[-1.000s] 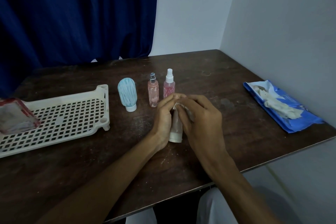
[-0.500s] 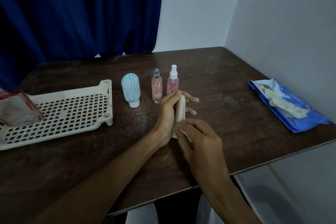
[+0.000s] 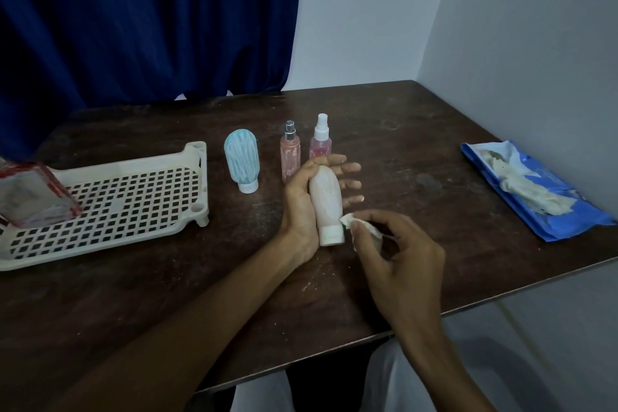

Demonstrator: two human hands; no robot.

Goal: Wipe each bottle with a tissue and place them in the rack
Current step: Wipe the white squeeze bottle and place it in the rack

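While left hand [image 3: 300, 211] grips pink bottle [image 3: 325, 199], right hand [image 3: 403, 259] pinches tissue [image 3: 348, 221] beside its cap, rack [image 3: 157, 165] holds red packet [image 3: 33, 195].

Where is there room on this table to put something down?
The biggest bare patch lies between the right hand and the blue wipes pack. Another runs along the near table edge, in front of the rack. It is crowded around the three standing bottles and the left hand.
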